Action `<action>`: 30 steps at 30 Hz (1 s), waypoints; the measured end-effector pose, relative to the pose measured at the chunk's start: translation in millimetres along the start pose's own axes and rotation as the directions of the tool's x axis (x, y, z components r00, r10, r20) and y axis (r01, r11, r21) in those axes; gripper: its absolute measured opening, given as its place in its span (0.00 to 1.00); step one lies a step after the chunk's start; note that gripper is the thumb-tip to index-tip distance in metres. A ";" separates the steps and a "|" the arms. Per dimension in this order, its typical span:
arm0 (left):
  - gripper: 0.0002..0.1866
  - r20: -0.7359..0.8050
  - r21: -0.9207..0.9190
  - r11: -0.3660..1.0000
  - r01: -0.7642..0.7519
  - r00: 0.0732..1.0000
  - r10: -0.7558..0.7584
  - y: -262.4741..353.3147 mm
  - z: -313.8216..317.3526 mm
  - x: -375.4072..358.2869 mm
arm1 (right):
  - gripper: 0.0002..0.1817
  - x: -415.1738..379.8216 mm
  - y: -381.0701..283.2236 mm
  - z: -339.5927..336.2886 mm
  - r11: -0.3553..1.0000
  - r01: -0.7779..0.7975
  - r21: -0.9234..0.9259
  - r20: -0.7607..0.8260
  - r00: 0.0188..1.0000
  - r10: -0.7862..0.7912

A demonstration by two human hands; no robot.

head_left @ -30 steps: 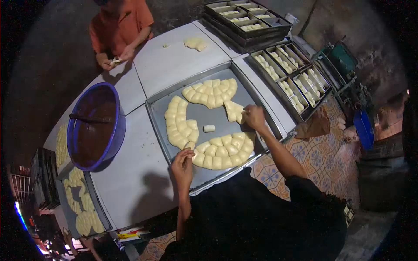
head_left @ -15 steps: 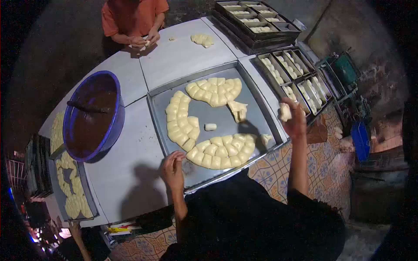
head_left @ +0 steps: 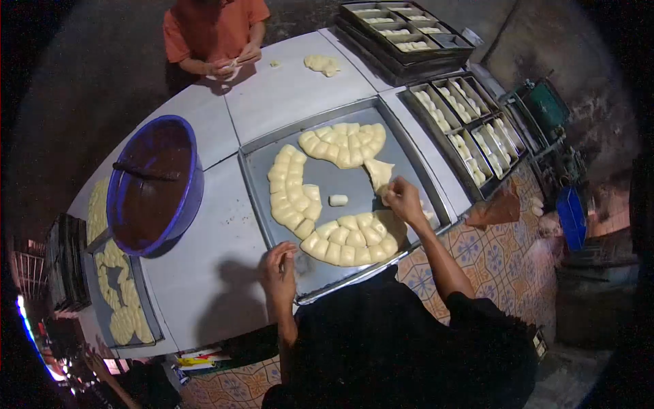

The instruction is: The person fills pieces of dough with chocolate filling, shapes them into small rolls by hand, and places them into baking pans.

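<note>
A large metal tray holds curved clusters of pale dough pieces. One small dough roll lies apart near its middle. My right hand is over the tray's right part, its fingers pinched at the lower end of a loose dough piece; what lies between the fingertips is too small to make out. At the tray's lower left corner is my left hand, fingers curled and partly hidden, with no dough visible in it.
A blue tub of brown filling stands left of the tray. Dough-filled pans and stacked pans are at the right. Across the table, a person in orange handles dough. Another dough tray sits far left, near another person's arm.
My right hand has moved left and down from beside the pans to the loose dough in the tray. The dough piece seen in it earlier no longer shows. My left hand stays near the corner.
</note>
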State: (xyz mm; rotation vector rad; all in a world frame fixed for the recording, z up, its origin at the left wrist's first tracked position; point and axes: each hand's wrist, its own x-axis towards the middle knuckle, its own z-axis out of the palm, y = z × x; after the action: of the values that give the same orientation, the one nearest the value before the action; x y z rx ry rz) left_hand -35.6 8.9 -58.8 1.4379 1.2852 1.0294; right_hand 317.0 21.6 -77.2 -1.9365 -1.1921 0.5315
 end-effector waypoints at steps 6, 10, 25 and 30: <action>0.11 -0.143 -0.245 0.969 -0.021 0.990 -0.014 -6.3 -1.0 -14.1 | 0.12 -56.4 -81.3 -102.8 0.879 0.151 0.452 -0.005 0.986 -0.167; 0.09 -0.173 -0.242 0.967 -0.075 0.984 0.033 -11.6 10.6 -8.5 | 0.20 -31.6 -67.3 -119.8 0.624 -0.248 0.741 0.415 0.900 -0.136; 0.10 -0.080 -0.167 0.985 -0.035 0.997 0.022 4.4 7.0 -3.7 | 0.10 52.1 -13.1 7.9 0.991 0.105 0.081 0.117 0.987 -0.114; 0.30 0.121 -0.112 0.980 -0.166 0.976 0.179 32.6 41.6 1.2 | 0.06 -5.7 -122.0 -28.1 0.939 0.261 0.222 0.045 0.960 -0.277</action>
State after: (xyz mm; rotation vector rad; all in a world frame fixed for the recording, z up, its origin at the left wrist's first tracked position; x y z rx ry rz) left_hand 12.2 4.9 -36.5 1.5326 1.0135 1.0800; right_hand 266.3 35.9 36.4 -1.5530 -1.3640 0.5659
